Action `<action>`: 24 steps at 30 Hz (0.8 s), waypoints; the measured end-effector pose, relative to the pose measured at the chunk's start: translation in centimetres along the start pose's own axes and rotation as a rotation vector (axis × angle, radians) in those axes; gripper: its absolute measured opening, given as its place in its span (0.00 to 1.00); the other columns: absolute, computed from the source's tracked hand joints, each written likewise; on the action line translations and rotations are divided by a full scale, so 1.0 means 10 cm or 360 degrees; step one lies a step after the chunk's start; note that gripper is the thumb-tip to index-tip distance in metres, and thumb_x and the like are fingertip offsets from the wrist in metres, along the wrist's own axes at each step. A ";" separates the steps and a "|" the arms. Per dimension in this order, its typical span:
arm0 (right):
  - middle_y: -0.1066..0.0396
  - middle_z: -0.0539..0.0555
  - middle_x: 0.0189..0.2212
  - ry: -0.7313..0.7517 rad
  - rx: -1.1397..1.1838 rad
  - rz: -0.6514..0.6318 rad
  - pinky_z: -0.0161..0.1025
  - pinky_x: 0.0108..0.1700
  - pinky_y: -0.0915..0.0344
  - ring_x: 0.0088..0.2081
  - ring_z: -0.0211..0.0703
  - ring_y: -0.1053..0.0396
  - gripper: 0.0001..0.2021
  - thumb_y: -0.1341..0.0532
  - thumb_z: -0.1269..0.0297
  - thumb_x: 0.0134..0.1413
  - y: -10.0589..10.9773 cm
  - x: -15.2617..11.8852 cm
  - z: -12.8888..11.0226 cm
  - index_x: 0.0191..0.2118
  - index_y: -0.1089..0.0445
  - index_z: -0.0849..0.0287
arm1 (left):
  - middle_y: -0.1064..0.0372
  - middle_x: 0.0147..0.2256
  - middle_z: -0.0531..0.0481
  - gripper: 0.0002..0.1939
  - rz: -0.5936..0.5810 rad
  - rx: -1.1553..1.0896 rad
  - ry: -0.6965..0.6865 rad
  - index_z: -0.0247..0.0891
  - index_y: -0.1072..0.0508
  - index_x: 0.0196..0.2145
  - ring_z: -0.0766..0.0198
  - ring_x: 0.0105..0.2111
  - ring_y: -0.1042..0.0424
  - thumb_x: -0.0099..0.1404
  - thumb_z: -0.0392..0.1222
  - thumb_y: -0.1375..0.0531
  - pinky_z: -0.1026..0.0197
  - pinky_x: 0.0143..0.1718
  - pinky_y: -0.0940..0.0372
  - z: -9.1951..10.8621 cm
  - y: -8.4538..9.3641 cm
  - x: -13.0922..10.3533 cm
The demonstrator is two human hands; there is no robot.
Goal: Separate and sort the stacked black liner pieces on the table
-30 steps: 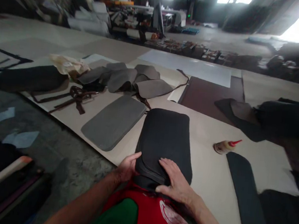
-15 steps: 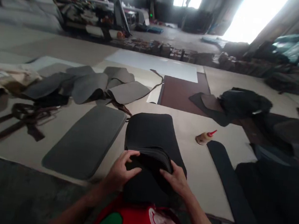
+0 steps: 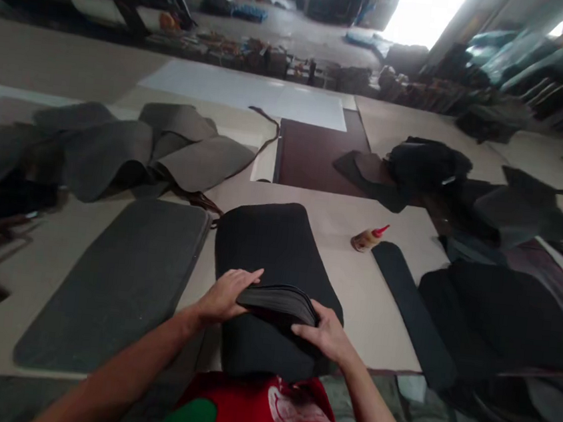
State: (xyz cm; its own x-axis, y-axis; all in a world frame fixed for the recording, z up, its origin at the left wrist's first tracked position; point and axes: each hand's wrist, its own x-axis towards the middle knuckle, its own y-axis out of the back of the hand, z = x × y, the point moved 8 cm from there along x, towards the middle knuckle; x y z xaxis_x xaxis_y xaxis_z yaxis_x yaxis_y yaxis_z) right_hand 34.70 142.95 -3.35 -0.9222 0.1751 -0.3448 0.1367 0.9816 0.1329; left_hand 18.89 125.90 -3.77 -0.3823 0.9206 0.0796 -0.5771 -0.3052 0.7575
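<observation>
A stack of thin dark sheets (image 3: 279,301) is bowed between my two hands, its layered edge facing up. My left hand (image 3: 225,296) grips the stack's left end, thumb below and fingers on top. At the right end, my right hand (image 3: 325,333) is closed on it with the thumb in front. Beneath lies a black sheet-like panel (image 3: 263,236) with rounded corners, reaching to the front edge of the table. Whether the stack touches this panel is unclear.
A grey rounded panel (image 3: 118,281) lies to the left. On the right are a glue bottle (image 3: 365,239) with a red nozzle, a long black strip (image 3: 409,308) and dark pieces (image 3: 506,315). Curled grey sheets (image 3: 206,163) and a brown sheet (image 3: 320,158) lie farther back.
My view has turned right and down. The sheets, fanned apart and bent before, now sit closer together with a flatter bow. My left thumb has moved under the stack.
</observation>
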 end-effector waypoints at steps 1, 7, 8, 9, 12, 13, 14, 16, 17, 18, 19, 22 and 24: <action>0.23 0.52 0.41 -0.0026 -0.0015 -0.0026 0.44 0.49 0.30 0.43 0.50 0.28 0.25 0.29 0.55 0.46 0.01 0.00 0.01 0.50 0.26 0.59 | 0.27 0.52 0.41 0.38 -0.0040 0.0023 -0.0016 0.39 0.42 0.67 0.49 0.51 0.30 0.63 0.49 0.36 0.48 0.55 0.39 -0.01 -0.01 0.03; 0.27 0.60 0.55 0.0045 0.0348 -0.0305 0.54 0.62 0.38 0.58 0.60 0.31 0.39 0.29 0.40 0.42 0.12 -0.01 -0.05 0.58 0.32 0.56 | 0.24 0.39 0.42 0.30 0.0000 -0.0025 -0.0077 0.38 0.32 0.62 0.54 0.38 0.28 0.64 0.48 0.39 0.54 0.47 0.37 0.09 0.04 0.29; 0.29 0.63 0.57 0.0082 0.0518 -0.0322 0.55 0.63 0.40 0.59 0.61 0.32 0.39 0.32 0.37 0.46 0.16 0.00 -0.07 0.59 0.33 0.56 | 0.24 0.40 0.42 0.28 0.0004 -0.0036 -0.0115 0.38 0.32 0.61 0.54 0.38 0.28 0.65 0.48 0.40 0.54 0.46 0.36 0.14 0.06 0.34; 0.30 0.64 0.58 0.0113 0.0660 -0.0320 0.57 0.64 0.42 0.60 0.60 0.33 0.38 0.36 0.37 0.51 0.21 0.01 -0.09 0.60 0.34 0.57 | 0.24 0.40 0.41 0.27 0.0002 -0.0033 -0.0150 0.38 0.31 0.61 0.55 0.37 0.28 0.67 0.48 0.42 0.55 0.45 0.37 0.19 0.08 0.39; 0.29 0.66 0.58 0.0145 0.0800 -0.0283 0.58 0.66 0.45 0.60 0.59 0.32 0.32 0.37 0.41 0.56 0.34 0.06 -0.10 0.59 0.32 0.57 | 0.24 0.40 0.41 0.30 -0.0089 0.0030 -0.0159 0.37 0.34 0.63 0.55 0.36 0.29 0.67 0.53 0.43 0.56 0.42 0.37 0.31 0.11 0.58; 0.29 0.65 0.58 0.0119 0.0799 -0.0278 0.58 0.66 0.45 0.60 0.58 0.32 0.31 0.35 0.43 0.54 0.37 0.07 -0.08 0.58 0.32 0.56 | 0.24 0.40 0.42 0.34 -0.0141 0.0054 -0.0134 0.36 0.35 0.64 0.54 0.37 0.28 0.65 0.56 0.41 0.56 0.41 0.37 0.32 0.10 0.64; 0.29 0.64 0.58 0.0080 0.0800 -0.0275 0.57 0.66 0.44 0.60 0.58 0.32 0.31 0.32 0.44 0.52 0.40 0.09 -0.06 0.57 0.31 0.55 | 0.24 0.41 0.41 0.38 -0.0200 0.0077 -0.0113 0.36 0.36 0.64 0.53 0.37 0.28 0.63 0.59 0.39 0.56 0.41 0.37 0.33 0.08 0.70; 0.28 0.62 0.58 0.0017 0.0826 -0.0273 0.55 0.65 0.43 0.60 0.57 0.32 0.33 0.29 0.44 0.47 0.44 0.10 -0.03 0.57 0.30 0.55 | 0.25 0.47 0.40 0.41 -0.0328 0.0109 -0.0129 0.36 0.34 0.63 0.50 0.42 0.27 0.58 0.62 0.35 0.55 0.44 0.36 0.33 0.02 0.79; 0.28 0.62 0.58 -0.0008 0.0844 -0.0279 0.54 0.64 0.42 0.60 0.57 0.32 0.34 0.29 0.44 0.45 0.45 0.10 -0.02 0.57 0.30 0.55 | 0.26 0.50 0.40 0.41 -0.0373 0.0116 -0.0151 0.36 0.33 0.62 0.48 0.44 0.27 0.58 0.62 0.34 0.55 0.46 0.36 0.33 -0.01 0.81; 0.28 0.61 0.57 -0.0031 0.0860 -0.0290 0.54 0.64 0.42 0.59 0.57 0.32 0.35 0.28 0.44 0.45 0.45 0.10 -0.01 0.57 0.30 0.55 | 0.26 0.52 0.40 0.39 -0.0405 0.0109 -0.0173 0.37 0.31 0.61 0.47 0.46 0.28 0.57 0.61 0.34 0.54 0.48 0.37 0.32 -0.03 0.83; 0.28 0.61 0.57 -0.0042 0.0869 -0.0298 0.54 0.64 0.41 0.59 0.57 0.32 0.35 0.28 0.44 0.44 0.46 0.10 0.00 0.57 0.30 0.55 | 0.27 0.53 0.40 0.38 -0.0421 0.0091 -0.0182 0.38 0.31 0.60 0.46 0.47 0.28 0.57 0.60 0.33 0.54 0.49 0.37 0.31 -0.05 0.84; 0.27 0.61 0.56 -0.0056 0.0874 -0.0299 0.53 0.63 0.41 0.58 0.57 0.31 0.33 0.28 0.46 0.45 0.45 0.10 0.03 0.55 0.29 0.56 | 0.26 0.51 0.41 0.38 -0.0424 0.0063 -0.0139 0.40 0.30 0.60 0.47 0.46 0.27 0.56 0.58 0.32 0.55 0.48 0.36 0.26 -0.06 0.84; 0.26 0.60 0.54 -0.0057 0.0904 -0.0296 0.52 0.62 0.39 0.56 0.56 0.29 0.30 0.29 0.46 0.47 0.45 0.11 0.05 0.53 0.27 0.57 | 0.25 0.50 0.40 0.38 -0.0446 0.0110 -0.0119 0.38 0.31 0.60 0.48 0.44 0.26 0.56 0.58 0.33 0.55 0.46 0.35 0.25 -0.07 0.84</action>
State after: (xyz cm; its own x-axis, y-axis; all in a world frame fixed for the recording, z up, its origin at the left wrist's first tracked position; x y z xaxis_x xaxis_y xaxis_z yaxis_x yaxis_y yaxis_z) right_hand 34.47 147.58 -3.65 -0.9377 -0.0110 -0.3472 0.1551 0.8811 -0.4468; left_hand 17.88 134.44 -1.96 -0.1589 0.9829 -0.0933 -0.6014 -0.0215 0.7987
